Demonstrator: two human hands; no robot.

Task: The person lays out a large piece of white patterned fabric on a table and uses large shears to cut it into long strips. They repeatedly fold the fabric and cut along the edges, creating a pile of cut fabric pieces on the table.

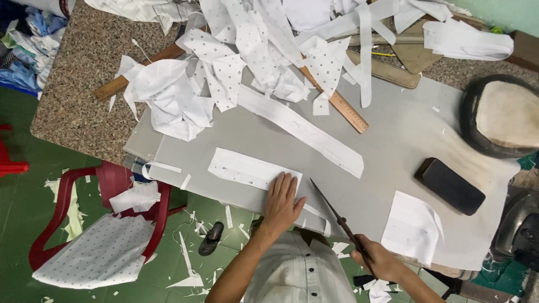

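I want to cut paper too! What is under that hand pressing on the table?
Under the left hand lies a white strip of fabric on the grey board. The strip's end is covered by the palm, so it cannot be seen. The right hand holds scissors.

My left hand [282, 203] lies flat, palm down, fingers together and stretched away from me, the forearm running back toward my chest. My right hand [380, 261] sits lower and to the side, curled closed in a grip, wrist bent slightly inward, forearm angling off right.
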